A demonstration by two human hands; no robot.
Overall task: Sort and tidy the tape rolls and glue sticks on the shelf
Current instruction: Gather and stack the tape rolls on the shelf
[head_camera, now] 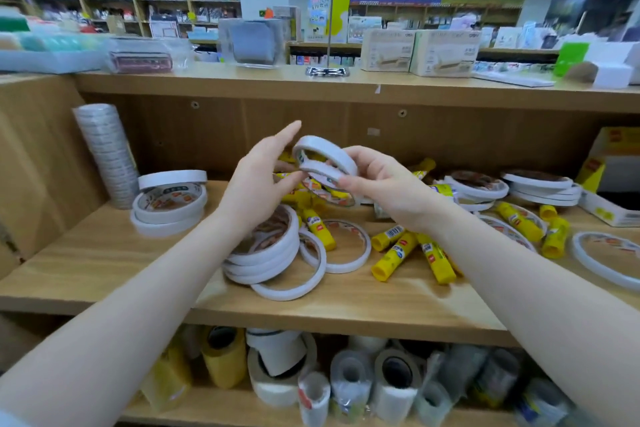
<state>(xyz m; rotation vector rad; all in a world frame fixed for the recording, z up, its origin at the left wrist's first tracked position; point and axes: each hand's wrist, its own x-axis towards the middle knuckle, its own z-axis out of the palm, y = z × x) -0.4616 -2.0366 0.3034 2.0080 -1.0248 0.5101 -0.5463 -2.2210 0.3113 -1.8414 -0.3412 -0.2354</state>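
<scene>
Above the shelf [104, 263], right hand [384, 184] pinches two tape rolls [323, 163]; left hand [263, 177] spread, fingers straight, beside them.

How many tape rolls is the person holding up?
2, both white tape rolls pinched together in the right hand above the shelf. The open left hand touches them from the side. A third behind seems unlikely but cannot be excluded.

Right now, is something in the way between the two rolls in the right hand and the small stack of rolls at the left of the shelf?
Only the left hand, open beside the two rolls that the right hand holds. Past it, the shelf is bare up to the stack.
</scene>
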